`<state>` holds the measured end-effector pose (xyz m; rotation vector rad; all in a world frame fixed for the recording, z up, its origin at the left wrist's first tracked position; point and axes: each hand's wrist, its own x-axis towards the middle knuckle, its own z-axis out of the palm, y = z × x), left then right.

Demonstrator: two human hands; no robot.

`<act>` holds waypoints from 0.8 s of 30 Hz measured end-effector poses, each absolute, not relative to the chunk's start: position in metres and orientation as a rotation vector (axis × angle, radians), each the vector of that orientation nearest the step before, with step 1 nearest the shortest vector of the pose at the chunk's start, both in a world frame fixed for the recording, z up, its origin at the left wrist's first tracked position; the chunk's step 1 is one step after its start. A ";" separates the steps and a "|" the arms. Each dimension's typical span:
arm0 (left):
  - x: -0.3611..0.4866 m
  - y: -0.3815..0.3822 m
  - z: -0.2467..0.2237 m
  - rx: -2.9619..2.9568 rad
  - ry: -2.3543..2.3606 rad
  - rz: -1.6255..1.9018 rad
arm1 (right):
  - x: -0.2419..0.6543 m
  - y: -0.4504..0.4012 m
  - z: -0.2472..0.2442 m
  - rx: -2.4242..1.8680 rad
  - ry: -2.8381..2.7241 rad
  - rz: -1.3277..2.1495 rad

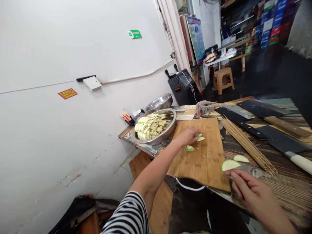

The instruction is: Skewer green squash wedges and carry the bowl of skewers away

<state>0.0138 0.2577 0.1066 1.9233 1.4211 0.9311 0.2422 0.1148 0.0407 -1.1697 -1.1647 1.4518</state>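
Observation:
My left hand (190, 136) reaches over the wooden cutting board (204, 159), its fingers closed at a small pale green slice (200, 135). Another slice (201, 139) lies just beside those fingers, and a green-edged piece (189, 148) rests nearer me on the board. In my right hand (251, 188), a half-round slice (230, 165) is pinched between thumb and fingers, off the board's right edge. One more slice (241, 158) lies just beyond it on the table. Left of the board, a steel bowl (168, 131) holds skewered slices (149, 126).
Bamboo skewers (248, 146) lie right of the board, with cleavers (280, 138) beyond them. A cloth (204, 107) sits behind the board. A second steel bowl (159, 102) and a cup of sticks (126, 118) stand by the wall.

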 end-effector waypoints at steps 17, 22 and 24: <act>-0.012 0.170 0.114 0.580 0.886 1.346 | 0.215 0.097 0.045 -1.206 -1.587 1.285; -0.017 0.167 0.115 0.550 0.868 1.357 | 0.217 0.095 0.049 -1.214 -1.631 1.274; -0.018 0.167 0.115 0.520 0.868 1.388 | 0.218 0.096 0.049 -1.235 -1.649 1.268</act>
